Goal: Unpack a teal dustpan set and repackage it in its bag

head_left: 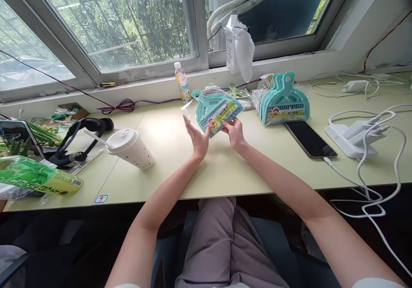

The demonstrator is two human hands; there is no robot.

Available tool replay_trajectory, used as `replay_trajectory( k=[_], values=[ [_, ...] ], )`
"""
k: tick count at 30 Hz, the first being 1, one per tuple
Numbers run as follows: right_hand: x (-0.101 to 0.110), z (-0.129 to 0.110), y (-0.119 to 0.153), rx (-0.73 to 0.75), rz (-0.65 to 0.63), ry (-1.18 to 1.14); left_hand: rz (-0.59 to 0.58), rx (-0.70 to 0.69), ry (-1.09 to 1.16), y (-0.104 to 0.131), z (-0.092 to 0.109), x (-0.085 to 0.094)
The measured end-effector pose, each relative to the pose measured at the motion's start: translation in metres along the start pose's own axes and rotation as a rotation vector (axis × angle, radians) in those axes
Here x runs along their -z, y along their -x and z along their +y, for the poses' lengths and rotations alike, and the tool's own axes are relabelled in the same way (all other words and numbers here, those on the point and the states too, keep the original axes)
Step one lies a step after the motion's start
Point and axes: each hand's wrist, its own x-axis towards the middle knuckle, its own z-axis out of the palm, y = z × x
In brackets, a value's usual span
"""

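- Has a soft green-and-yellow plastic packet (40, 176) lying well left of a white, dotted, tapering lidded cup (131, 150), probably to leave the middle free.
- Has a black, curved, strap-like frame (96, 125) just left of the cup, likely set on edge because of its stiffness.
- Has the cup standing with straw pointing left, perhaps to spare the forearms a knock.
- Has a clear, white-capped plastic bottle (183, 83) beyond and right of the cup, presumably out of reach of elbows.
- Holds the left hand (198, 138) right of the cup, almost flat, fingers stretched, only thumb meeting the lower corner of a turquoise, fan-shaped plastic dustpan-and-brush set (216, 110), apparently for steadying.
- Holds this film-wrapped set raised and tilted, right of the cup, perhaps for a clear view of the label.
- Pinches its lower right edge with the right hand (234, 132), fingers curled closed, seemingly bearing most weight.
- Has matching turquoise dustpan sets (286, 97) well right of the cup, closely nested, handles up, likely to save room.
- Has a flat black phone (310, 139) farther right of the cup, plugged into a white cable (341, 174), probably placed for its reach.
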Motion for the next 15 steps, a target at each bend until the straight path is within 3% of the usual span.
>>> replay_trajectory(
  k=[2, 5, 8, 15],
  values=[
    [0.001, -0.004, 0.000, -0.018, -0.014, -0.011, -0.062, -0.148, -0.200, -0.004, 0.005, 0.006],
    [0.001, -0.006, 0.001, -0.021, -0.091, 0.022, -0.282, -0.330, -0.346, -0.008, 0.010, 0.013],
    [0.000, -0.004, 0.002, -0.010, -0.169, 0.107, -0.409, -0.396, -0.395, -0.007, 0.012, 0.012],
    [-0.004, 0.009, 0.003, -0.034, -0.312, 0.209, -0.304, -0.328, -0.467, -0.008, 0.018, 0.013]
  ],
)
